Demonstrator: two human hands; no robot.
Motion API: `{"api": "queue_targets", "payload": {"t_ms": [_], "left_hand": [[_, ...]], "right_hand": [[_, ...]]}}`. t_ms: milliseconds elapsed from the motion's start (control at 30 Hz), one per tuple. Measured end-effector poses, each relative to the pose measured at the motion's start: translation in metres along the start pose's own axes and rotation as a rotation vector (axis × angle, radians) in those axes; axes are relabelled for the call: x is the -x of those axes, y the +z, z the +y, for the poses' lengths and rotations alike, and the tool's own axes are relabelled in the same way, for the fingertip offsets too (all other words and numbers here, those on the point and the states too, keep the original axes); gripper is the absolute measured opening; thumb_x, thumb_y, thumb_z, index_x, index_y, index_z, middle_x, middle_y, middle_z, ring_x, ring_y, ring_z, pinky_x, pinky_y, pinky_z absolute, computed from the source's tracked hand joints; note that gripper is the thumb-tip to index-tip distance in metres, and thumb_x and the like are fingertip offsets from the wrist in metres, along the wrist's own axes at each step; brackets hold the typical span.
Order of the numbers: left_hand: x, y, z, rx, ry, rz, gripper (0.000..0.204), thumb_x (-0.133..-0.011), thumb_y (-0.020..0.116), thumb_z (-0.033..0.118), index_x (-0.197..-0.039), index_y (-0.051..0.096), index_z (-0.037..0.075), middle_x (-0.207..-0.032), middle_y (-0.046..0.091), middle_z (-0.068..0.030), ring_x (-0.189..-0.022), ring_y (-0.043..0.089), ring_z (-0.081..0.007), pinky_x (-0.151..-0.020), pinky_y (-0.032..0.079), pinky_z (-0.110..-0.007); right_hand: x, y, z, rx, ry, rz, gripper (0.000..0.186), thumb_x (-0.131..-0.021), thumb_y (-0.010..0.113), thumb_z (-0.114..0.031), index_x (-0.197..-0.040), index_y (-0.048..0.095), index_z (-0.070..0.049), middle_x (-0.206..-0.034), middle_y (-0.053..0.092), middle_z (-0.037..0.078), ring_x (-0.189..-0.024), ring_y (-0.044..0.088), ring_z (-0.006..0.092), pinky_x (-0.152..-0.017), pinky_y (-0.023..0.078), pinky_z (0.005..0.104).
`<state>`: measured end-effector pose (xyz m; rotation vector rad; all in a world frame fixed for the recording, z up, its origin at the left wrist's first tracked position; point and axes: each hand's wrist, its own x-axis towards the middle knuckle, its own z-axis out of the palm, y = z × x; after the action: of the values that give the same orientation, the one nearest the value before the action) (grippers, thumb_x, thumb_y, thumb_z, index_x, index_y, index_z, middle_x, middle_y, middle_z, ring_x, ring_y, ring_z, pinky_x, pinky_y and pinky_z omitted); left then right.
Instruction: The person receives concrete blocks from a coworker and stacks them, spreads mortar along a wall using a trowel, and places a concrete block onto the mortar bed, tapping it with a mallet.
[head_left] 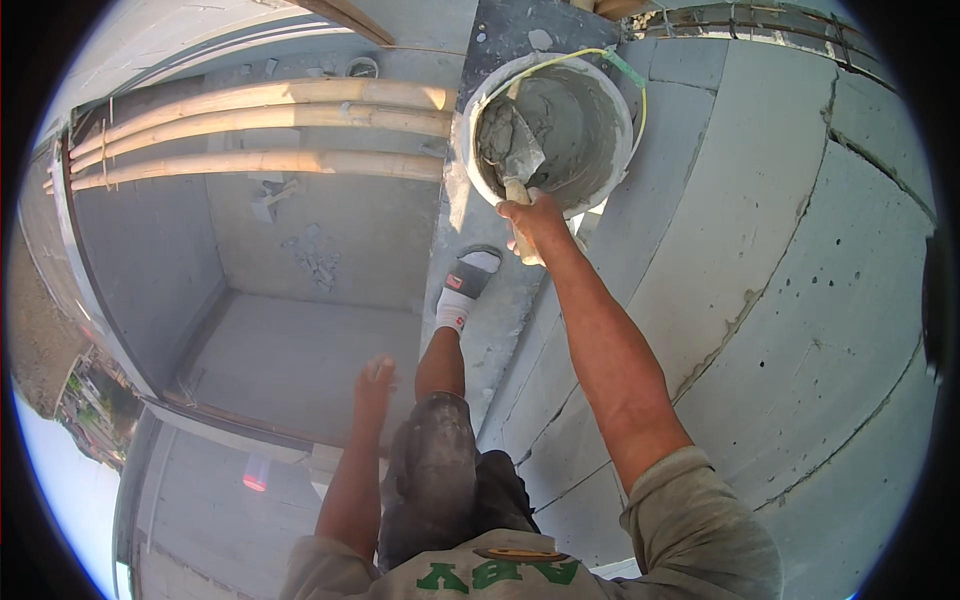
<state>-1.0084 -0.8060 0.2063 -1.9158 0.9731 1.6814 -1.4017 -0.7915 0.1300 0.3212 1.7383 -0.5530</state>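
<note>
My right hand (541, 222) is closed around the pale handle of a trowel (523, 156). The trowel's blade reaches into a round bucket (624, 130) with a dirty whitish rim, beside a lump of wet grey mortar (496, 133). More mortar coats the bucket's inner wall. A thin yellow-green handle (607, 58) arches over the bucket's far side. Down by my left leg hangs my left hand (374, 382), away from the bucket and blurred by haze; whether its fingers are open or closed does not show clearly.
My sandalled foot stands on a narrow grey plank (485, 345). To the right rises a wall of large pale blocks (740, 230) with rough joints. Left of the plank the space drops to a lower floor (330, 335) with scattered rubble (315, 262). Several bamboo poles (300, 162) span the gap.
</note>
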Motion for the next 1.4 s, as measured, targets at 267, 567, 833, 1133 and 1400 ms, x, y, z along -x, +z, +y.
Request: {"api": "queue_targets", "payload": {"t_ms": [267,567,833,1133,1400], "left_hand": [[0.000,-0.007,0.022,-0.005,0.056,0.028,0.056,-0.092,0.056,0.043,-0.129,0.053,0.001,-0.111,0.062,-0.0114,-0.092,0.061,-0.0188,-0.077,0.048,-0.032],[0.005,0.016,0.016,0.042,0.045,-0.007,0.056,-0.092,0.058,0.043,-0.129,0.053,0.001,-0.110,0.062,-0.0105,-0.091,0.061,-0.0183,-0.076,0.048,-0.031],[0.009,-0.004,0.017,0.028,0.076,0.014,0.058,-0.091,0.058,0.043,-0.129,0.053,0.000,-0.110,0.062,-0.0111,-0.090,0.061,-0.0183,-0.076,0.048,-0.031],[0.018,-0.013,0.027,-0.009,0.118,0.032,0.058,-0.091,0.058,0.045,-0.129,0.053,0.000,-0.110,0.063,-0.0109,-0.091,0.061,-0.0183,-0.075,0.049,-0.031],[0.054,0.004,0.062,0.028,0.183,-0.027,0.061,-0.090,0.058,0.046,-0.130,0.051,0.001,-0.112,0.062,-0.0107,-0.091,0.061,-0.0200,-0.079,0.048,-0.033]], "right_hand": [[-0.002,0.004,0.009,-0.327,-0.161,-0.008,0.037,-0.079,0.072,-0.027,-0.102,0.054,-0.004,-0.071,0.056,0.007,-0.049,0.056,0.0175,-0.040,0.045,0.0323],[0.002,-0.024,0.045,-0.522,-0.172,-0.169,0.042,-0.078,0.074,-0.036,-0.103,0.054,-0.009,-0.073,0.056,0.006,-0.048,0.056,0.0165,-0.042,0.046,0.0304],[0.005,-0.035,0.109,-0.508,-0.251,-0.014,0.029,-0.078,0.073,-0.027,-0.088,0.061,-0.003,-0.072,0.059,0.007,-0.051,0.055,0.0136,-0.047,0.046,0.0280],[0.017,-0.038,0.082,-0.298,-0.189,0.192,0.032,-0.075,0.076,-0.034,-0.081,0.063,-0.005,-0.060,0.055,0.003,-0.044,0.051,0.0122,-0.041,0.042,0.0281],[0.117,-0.028,0.073,-0.636,-0.231,0.153,0.026,-0.076,0.074,-0.026,-0.085,0.061,-0.006,-0.062,0.055,0.004,-0.043,0.051,0.0144,-0.040,0.044,0.0291]]}}
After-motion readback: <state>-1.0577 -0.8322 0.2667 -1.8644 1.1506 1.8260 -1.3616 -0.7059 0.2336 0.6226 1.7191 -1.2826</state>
